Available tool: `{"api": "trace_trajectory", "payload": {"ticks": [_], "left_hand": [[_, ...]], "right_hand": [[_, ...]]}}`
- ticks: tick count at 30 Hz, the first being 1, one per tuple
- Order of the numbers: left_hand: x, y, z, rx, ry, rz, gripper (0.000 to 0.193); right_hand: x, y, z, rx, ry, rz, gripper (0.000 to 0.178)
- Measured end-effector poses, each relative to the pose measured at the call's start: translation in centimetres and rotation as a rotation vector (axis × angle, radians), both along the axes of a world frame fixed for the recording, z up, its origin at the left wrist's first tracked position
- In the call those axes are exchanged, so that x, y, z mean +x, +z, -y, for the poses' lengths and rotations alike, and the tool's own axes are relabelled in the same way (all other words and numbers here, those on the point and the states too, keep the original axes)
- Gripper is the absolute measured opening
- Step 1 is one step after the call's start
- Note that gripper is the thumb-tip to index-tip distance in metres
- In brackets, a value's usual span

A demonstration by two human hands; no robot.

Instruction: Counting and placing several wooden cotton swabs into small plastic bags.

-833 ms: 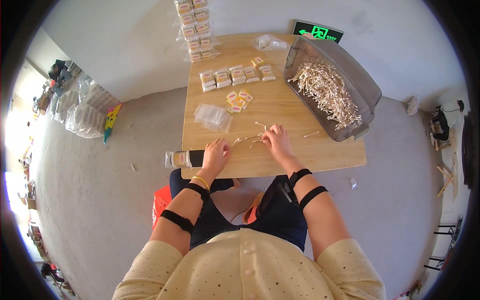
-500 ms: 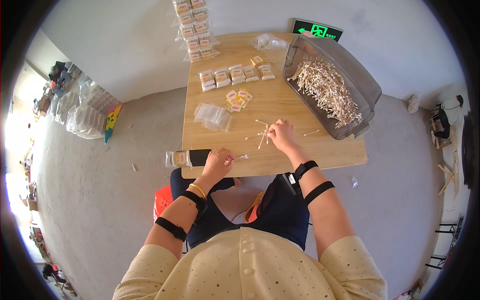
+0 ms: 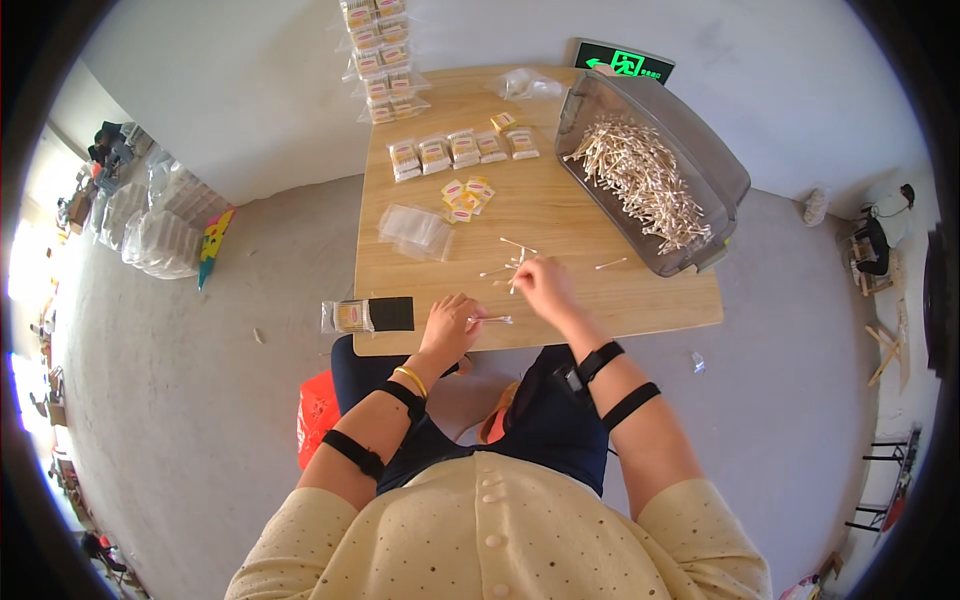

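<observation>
Near the table's front edge, my left hand [image 3: 450,328] is closed around a few cotton swabs [image 3: 498,320], their white tips pointing right. My right hand [image 3: 545,288] is pinched at a small scatter of loose cotton swabs [image 3: 517,243] in front of it; a swab shows at its fingertips, though the fingers partly hide it. One more loose swab [image 3: 612,264] lies to the right of that hand. Left of my left hand, a filled clear packet [image 3: 352,316] with a yellow label lies beside a black flat piece [image 3: 391,314].
A grey translucent bin [image 3: 640,235] heaped with cotton swabs [image 3: 645,180] stands at the right. Clear empty bags [image 3: 415,230], yellow-white cards [image 3: 467,198] and a row of filled packets [image 3: 463,149] lie farther back. Stacked packets [image 3: 380,60] rise at the far left corner.
My left hand has shifted right, away from the black piece, with the swabs still in it. My right hand has come slightly nearer me. The whole view has moved a little.
</observation>
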State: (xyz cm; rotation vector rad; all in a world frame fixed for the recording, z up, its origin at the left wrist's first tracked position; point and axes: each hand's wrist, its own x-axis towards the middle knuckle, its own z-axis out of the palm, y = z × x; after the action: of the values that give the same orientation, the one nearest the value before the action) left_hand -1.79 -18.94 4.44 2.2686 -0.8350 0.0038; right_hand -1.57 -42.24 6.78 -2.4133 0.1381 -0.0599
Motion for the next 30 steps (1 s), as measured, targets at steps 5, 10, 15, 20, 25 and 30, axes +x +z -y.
{"api": "trace_trajectory", "payload": {"ticks": [5,10,15,20,25,30], "left_hand": [[-1.0,0.7,0.0,-0.048,0.084,-0.012,0.025],[-1.2,0.5,0.0,-0.037,0.127,-0.047,0.027],[-1.3,0.5,-0.1,-0.029,0.142,-0.051,0.030],[-1.2,0.4,0.0,-0.032,0.135,-0.069,0.028],[-1.0,0.2,0.0,-0.049,0.123,-0.100,0.025],[-0.8,0.1,-0.6,-0.033,0.111,-0.131,0.026]], "right_hand": [[-2.6,-3.1,-4.5,-0.068,0.106,0.201,0.009],[-1.6,-2.3,-3.1,-0.086,-0.106,0.265,0.017],[0.1,-0.8,-2.2,-0.288,-0.188,0.112,0.024],[1.2,-2.2,-2.2,-0.358,-0.188,0.129,0.020],[1.5,-2.8,-1.5,-0.339,-0.227,0.143,0.013],[-0.3,-2.1,-1.3,-0.200,-0.174,0.176,0.007]]}}
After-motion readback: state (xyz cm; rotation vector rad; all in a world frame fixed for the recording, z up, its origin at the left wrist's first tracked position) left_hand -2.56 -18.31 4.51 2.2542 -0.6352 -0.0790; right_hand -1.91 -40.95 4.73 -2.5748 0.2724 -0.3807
